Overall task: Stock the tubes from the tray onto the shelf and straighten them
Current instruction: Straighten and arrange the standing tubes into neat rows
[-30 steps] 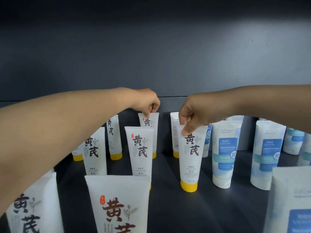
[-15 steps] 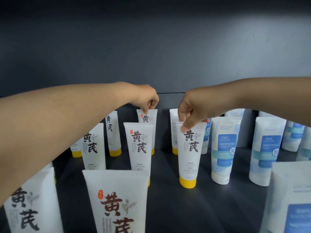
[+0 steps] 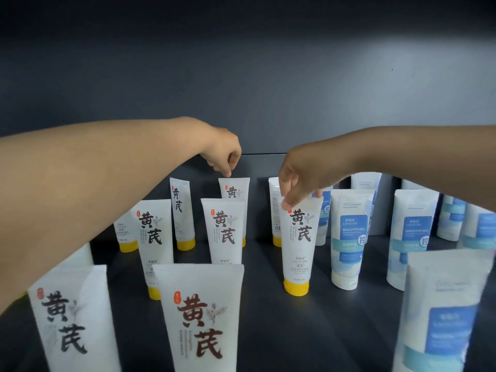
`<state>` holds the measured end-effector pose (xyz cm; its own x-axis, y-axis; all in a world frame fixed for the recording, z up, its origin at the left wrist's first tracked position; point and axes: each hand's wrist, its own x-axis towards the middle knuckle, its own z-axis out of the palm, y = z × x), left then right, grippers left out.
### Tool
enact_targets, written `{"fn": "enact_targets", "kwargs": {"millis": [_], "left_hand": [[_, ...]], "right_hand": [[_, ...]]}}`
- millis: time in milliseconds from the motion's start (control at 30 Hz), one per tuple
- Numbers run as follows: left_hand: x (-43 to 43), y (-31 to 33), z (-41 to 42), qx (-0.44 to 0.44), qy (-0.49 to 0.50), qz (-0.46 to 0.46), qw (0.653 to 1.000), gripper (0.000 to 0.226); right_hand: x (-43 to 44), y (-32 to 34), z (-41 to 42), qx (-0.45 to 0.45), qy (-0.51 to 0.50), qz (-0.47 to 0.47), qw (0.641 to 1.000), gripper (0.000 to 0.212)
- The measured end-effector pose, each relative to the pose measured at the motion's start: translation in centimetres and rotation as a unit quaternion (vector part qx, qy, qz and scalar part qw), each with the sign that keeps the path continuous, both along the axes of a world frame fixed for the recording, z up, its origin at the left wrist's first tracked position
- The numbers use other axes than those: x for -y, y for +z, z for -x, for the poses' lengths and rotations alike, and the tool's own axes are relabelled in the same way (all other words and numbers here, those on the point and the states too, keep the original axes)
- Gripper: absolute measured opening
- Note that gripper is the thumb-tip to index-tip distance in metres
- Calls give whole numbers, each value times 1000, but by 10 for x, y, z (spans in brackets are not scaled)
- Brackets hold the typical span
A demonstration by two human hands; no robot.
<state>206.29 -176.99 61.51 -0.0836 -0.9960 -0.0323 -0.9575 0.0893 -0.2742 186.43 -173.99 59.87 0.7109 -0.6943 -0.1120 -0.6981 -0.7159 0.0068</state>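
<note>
Dark shelf [image 3: 268, 318] stock stands close: right hand [image 3: 298, 181] pinches a yellow-capped tube [image 3: 299, 245] by its top, left hand [image 3: 222, 154] curls at the far tube [image 3: 236, 189], grip unclear; sideways tugging could topple the neighbouring blue-label tube [image 3: 349, 237].

- The dark shelf [image 3: 268, 331] in front of me carries tubes standing cap-down.
- Nearest me stand the front left tube [image 3: 72, 318] and the front centre tube [image 3: 201, 318], their caps below my view.
- Behind them is a row of three yellow-capped tubes: left middle tube [image 3: 158, 237], centre middle tube [image 3: 224, 232] and right middle tube [image 3: 298, 237], each well apart.
- At the back are four more: far-left tube [image 3: 128, 234], narrow-turned tube [image 3: 182, 213], back centre tube [image 3: 234, 187] and a back-label tube [image 3: 275, 210] with its fine print facing me.
- To my right stand the blue-labelled tubes [image 3: 349, 237], white-capped, in rows running to the back.
</note>
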Motion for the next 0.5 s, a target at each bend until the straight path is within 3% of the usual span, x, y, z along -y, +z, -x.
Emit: {"fn": "enact_targets", "kwargs": {"millis": [200, 367, 500], "left_hand": [[-39, 20, -8, -59, 5, 59, 996, 14], [-75, 32, -26, -57, -17, 161, 985, 14], [-102, 37, -40, -67, -29, 192, 979, 13]], "right_hand": [[-18, 20, -10, 32, -20, 55, 998, 31], [-39, 27, -29, 15, -57, 158, 986, 41], [-56, 25, -46, 24, -94, 213, 972, 49]]}}
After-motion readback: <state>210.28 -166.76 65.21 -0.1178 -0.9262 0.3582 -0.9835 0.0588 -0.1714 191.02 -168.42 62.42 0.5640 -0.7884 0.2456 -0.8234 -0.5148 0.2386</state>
